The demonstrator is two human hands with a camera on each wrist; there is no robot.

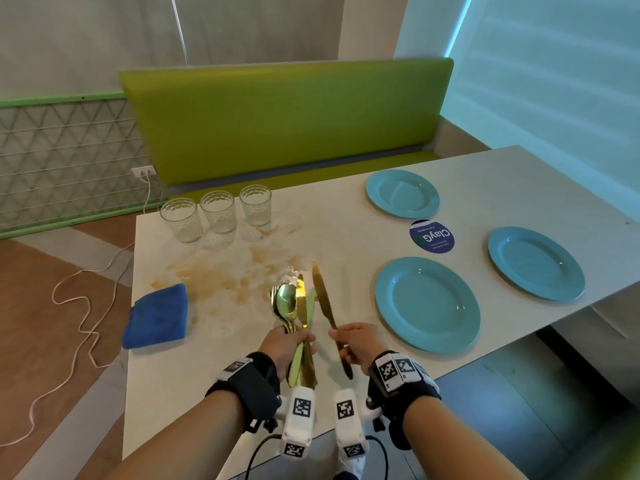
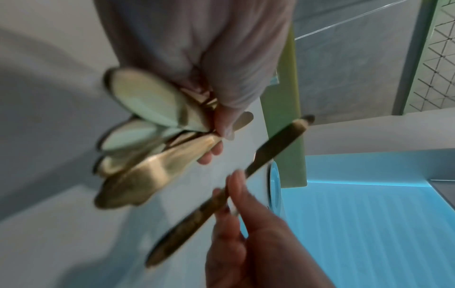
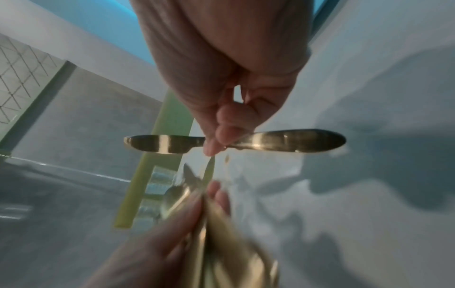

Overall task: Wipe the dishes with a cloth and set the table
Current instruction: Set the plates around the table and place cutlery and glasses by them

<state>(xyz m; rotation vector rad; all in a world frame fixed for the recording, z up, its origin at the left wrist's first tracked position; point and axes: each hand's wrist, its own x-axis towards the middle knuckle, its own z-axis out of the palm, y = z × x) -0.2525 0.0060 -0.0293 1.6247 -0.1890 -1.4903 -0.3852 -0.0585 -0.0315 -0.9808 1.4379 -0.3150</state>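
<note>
A single gold metal table knife is pinched at mid-handle by the right hand, blade toward the table's far edge, nearest round blue plate just rightward; remaining gold cutlery bundle is gripped by the left hand.

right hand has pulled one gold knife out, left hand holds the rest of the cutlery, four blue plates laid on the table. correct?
Not quite: the head view shows three blue plates on the table, not four. The rest holds: the right hand pinches one gold knife, and the left hand grips the remaining cutlery bundle.
</note>
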